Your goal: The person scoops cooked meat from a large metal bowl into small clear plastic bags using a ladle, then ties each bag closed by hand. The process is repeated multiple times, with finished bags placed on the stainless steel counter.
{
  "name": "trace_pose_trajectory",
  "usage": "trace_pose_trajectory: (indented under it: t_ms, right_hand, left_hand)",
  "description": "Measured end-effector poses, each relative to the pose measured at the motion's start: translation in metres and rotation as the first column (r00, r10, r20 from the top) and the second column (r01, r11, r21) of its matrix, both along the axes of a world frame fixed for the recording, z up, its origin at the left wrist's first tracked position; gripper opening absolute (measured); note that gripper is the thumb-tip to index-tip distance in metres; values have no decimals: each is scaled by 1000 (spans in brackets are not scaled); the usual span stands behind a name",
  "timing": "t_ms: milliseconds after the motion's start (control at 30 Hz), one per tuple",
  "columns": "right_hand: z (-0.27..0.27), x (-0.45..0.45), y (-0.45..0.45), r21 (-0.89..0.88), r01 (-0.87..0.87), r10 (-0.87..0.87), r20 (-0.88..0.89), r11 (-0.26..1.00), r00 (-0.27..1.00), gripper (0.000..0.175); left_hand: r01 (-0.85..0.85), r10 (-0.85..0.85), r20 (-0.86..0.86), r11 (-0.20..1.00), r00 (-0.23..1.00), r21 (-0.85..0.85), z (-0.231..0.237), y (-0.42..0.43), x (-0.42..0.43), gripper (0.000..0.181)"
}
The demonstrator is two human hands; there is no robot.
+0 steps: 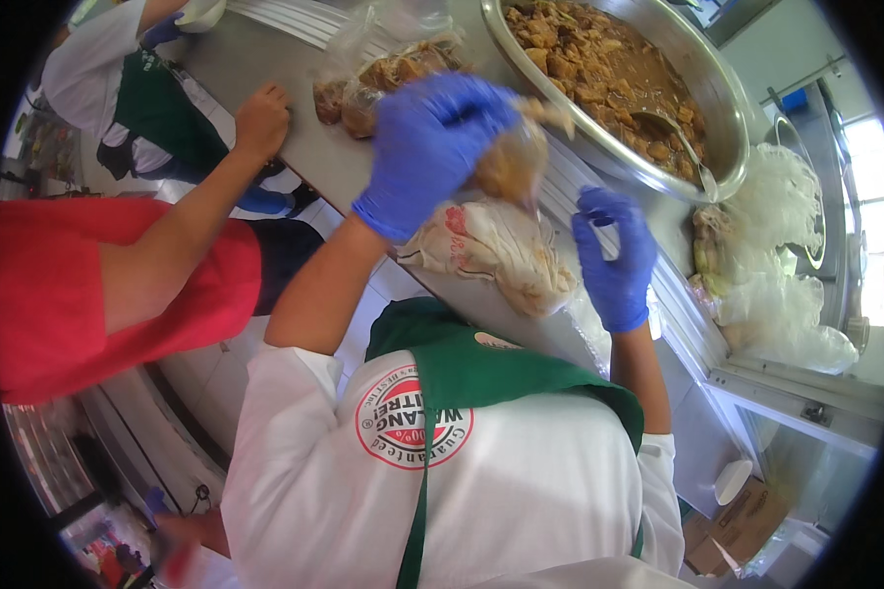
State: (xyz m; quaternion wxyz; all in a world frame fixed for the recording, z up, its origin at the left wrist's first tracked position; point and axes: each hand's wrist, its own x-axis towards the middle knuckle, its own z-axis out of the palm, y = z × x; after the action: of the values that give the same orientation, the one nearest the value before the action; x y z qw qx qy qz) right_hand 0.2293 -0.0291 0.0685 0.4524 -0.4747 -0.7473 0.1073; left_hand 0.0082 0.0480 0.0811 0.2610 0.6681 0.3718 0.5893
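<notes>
My left hand point(442, 147), in a blue glove, grips a clear plastic bag point(512, 166) of brown, saucy food. The bag is blurred and hangs above the steel counter, beside the large metal basin. My right hand point(615, 254), also in a blue glove, is held apart from the bag with curled fingers and a gap inside the thumb; I see nothing in it. Below the bag lies a crumpled whitish bag point(486, 247) with red print and tan contents. Beyond my left hand sit several filled plastic bags point(383, 77).
The metal basin point(737, 158) holds chunky brown stew and a ladle point(689, 143). Clear plastic bags point(770, 294) are bunched at the right. On my left stands a person in red point(155, 287), one hand near the counter point(302, 158); another person in a green apron point(158, 110) is farther off.
</notes>
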Motion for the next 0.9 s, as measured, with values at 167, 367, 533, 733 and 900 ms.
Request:
trace_pose_trajectory:
  t_ms: [167,367,533,733,900]
  right_hand:
    - [-24,-1,-6,-186,-82,170,528,979,832,25]
    - [-79,-9,-8,-182,-74,182,699,981,691,22]
    - [-89,-13,7,-529,73,401,719,845,568,13]
    - [-94,9,4,-320,-56,243,582,946,776,8]
    - [-66,83,-6,-72,75,-46,342,995,939,18]
  left_hand:
    - [-266,281,239,960,930,-91,-16,52,-15,22]
    - [-201,181,-90,916,979,-348,-60,81,-43,28]
    - [-126,143,40,953,989,-274,-78,66,-39,26]
    - [-290,288,-39,945,957,-149,-95,58,-29,23]
    - [-347,349,-131,937,928,37,-104,57,-6,20]
